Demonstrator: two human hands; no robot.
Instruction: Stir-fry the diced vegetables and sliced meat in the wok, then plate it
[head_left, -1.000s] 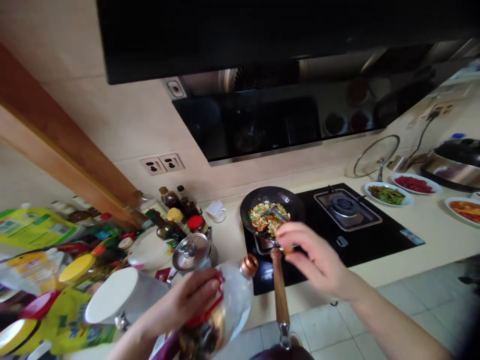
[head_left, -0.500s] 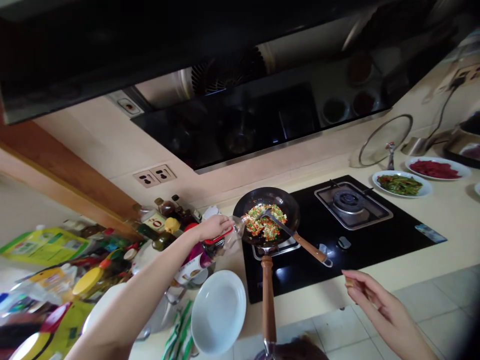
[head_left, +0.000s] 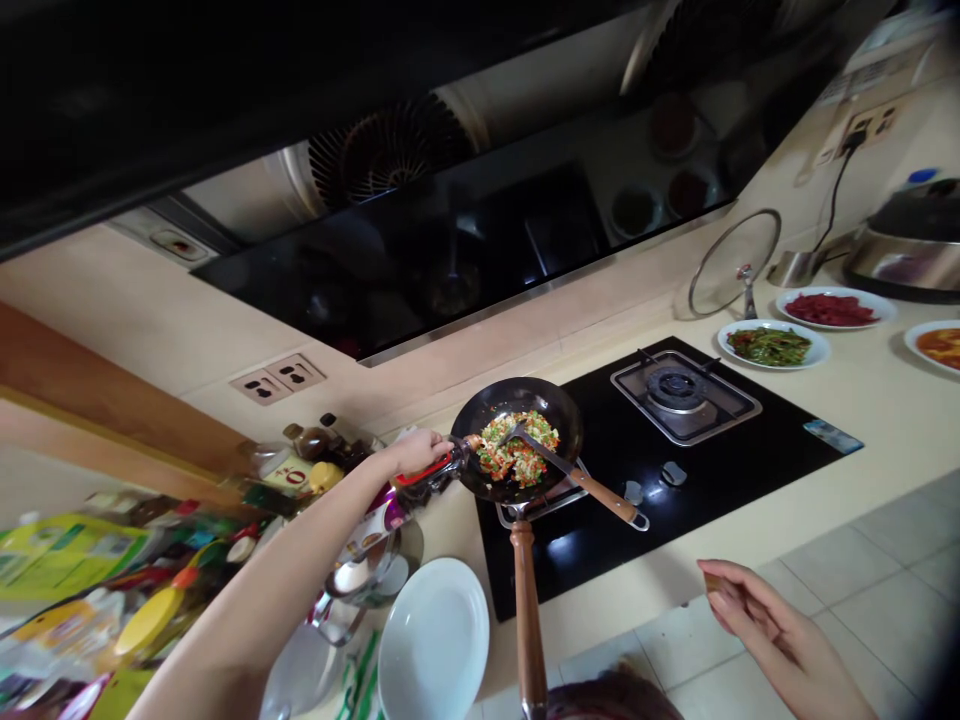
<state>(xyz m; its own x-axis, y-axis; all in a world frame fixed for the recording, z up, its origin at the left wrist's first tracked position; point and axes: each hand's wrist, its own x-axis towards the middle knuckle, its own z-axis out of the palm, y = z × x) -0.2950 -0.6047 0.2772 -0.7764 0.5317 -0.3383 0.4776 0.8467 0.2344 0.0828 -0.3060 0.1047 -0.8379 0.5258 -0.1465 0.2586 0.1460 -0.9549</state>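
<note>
My left hand (head_left: pixel 421 452) grips a bottle (head_left: pixel 455 458) with a red-edged label, at the left rim of the black wok (head_left: pixel 564 408). The bottle is tilted, its mouth end towards the pan. Whether anything flows from it I cannot make out. Chopped red, green and white food (head_left: pixel 510 462) lies in the wok. A spatula (head_left: pixel 600 492) with a wooden handle rests in it, its head in the food. In front of the counter, my right hand (head_left: pixel 772 620) pinches a small brownish thing (head_left: pixel 712 581) between thumb and fingers; its kind is unclear.
The wok's wooden handle (head_left: pixel 527 610) points towards me beside a white oval plate (head_left: pixel 435 640). Bottles and packets crowd the left. Right of the second burner (head_left: pixel 675 388) stand plates of green food (head_left: pixel 776 346) and red food (head_left: pixel 832 309). A range hood (head_left: pixel 480 260) hangs above.
The view has turned a little to the right, so a further plate at the far right shows more. My left hand still holds the bottle tilted at the wok; both hands keep their grips.
</note>
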